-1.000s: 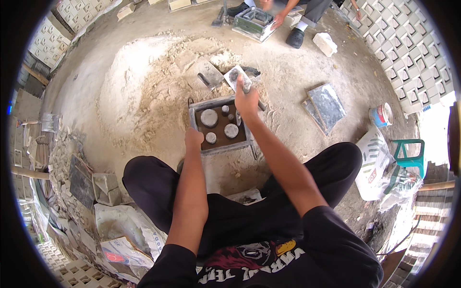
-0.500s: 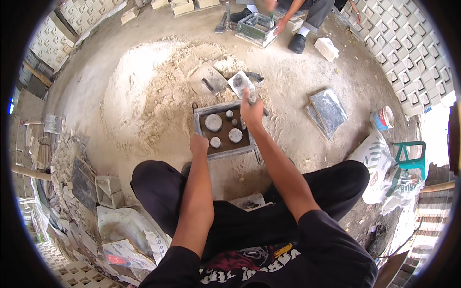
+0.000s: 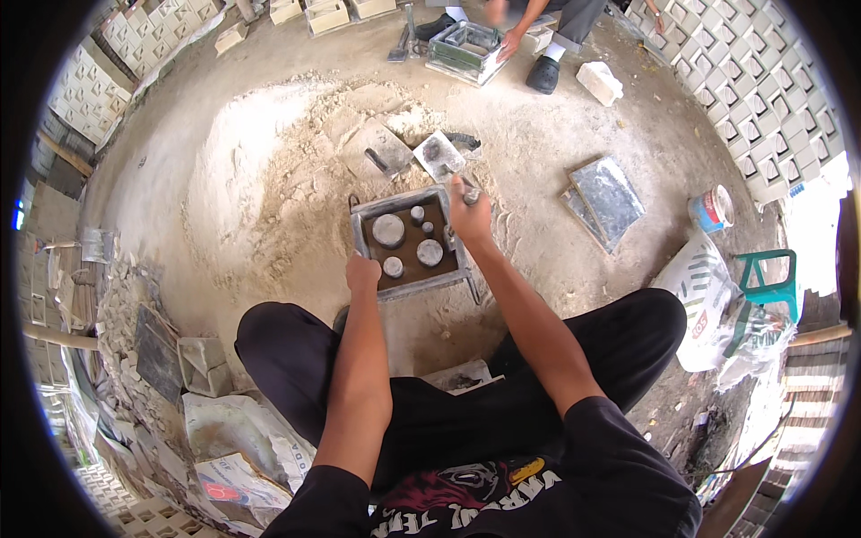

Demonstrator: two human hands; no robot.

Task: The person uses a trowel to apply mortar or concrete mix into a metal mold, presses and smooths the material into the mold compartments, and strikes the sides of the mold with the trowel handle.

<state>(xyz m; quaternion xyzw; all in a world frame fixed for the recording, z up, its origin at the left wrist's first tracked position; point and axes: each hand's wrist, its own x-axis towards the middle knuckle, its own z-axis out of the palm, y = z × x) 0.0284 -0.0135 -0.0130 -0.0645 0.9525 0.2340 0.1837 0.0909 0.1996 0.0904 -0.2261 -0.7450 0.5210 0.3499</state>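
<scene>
A square grey mould frame (image 3: 421, 288) lies on the ground before my crossed legs. Dark brown wet-looking material (image 3: 411, 253) fills its bottom, with several round grey plugs of different sizes standing in it, the largest plug (image 3: 388, 230) at upper left. My left hand (image 3: 363, 272) is closed at the frame's left side, gripping its edge. Over the right side, my right hand (image 3: 471, 217) is wrapped round a short grey tool (image 3: 471, 195), mostly hidden by the fingers. Just beyond lie a pale square plate (image 3: 439, 155) and a grey board with a dark handle (image 3: 381, 152).
Pale sand (image 3: 260, 143) is heaped beyond the frame. Flat grey plates (image 3: 608, 202) lie at right, near a paint bucket (image 3: 711, 209), white sacks (image 3: 704, 309) and a green stool (image 3: 769, 280). A co-worker's hand (image 3: 511, 43) touches another mould (image 3: 466, 52) at the far side.
The mould and surroundings appear shifted slightly left in view. My right hand still grips the tool, turned a little. My left hand stays at the frame's left edge.
</scene>
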